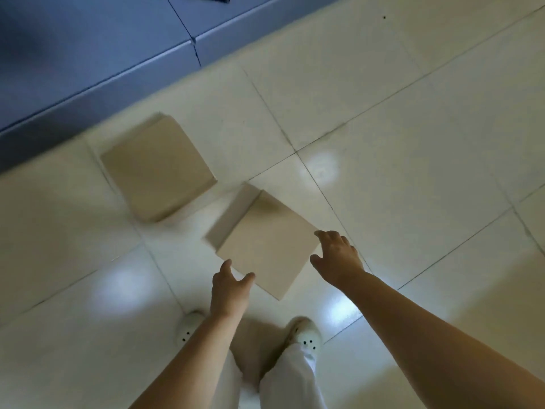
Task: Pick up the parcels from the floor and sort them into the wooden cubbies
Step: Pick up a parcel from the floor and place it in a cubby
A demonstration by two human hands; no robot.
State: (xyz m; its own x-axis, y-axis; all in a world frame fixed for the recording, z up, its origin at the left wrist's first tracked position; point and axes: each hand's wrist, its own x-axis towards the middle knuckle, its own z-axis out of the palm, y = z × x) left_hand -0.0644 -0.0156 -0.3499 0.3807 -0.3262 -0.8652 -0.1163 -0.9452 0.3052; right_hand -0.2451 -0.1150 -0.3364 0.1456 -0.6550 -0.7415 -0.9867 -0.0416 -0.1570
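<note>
Two plain brown cardboard parcels lie on the white tiled floor. The nearer parcel (265,240) is just in front of my feet, turned corner-on to me. My left hand (230,287) reaches down to its near left edge, fingers spread, at or just short of the cardboard. My right hand (336,258) is open beside its right corner, fingertips close to the edge. Neither hand grips it. The farther parcel (157,169) lies to the upper left, apart from both hands. No wooden cubbies are in view.
A blue-grey low platform or cabinet (97,48) runs along the upper left, its edge close behind the farther parcel. My two feet in white slippers (305,338) stand right below the nearer parcel. Tiled floor (413,143) stretches to the right.
</note>
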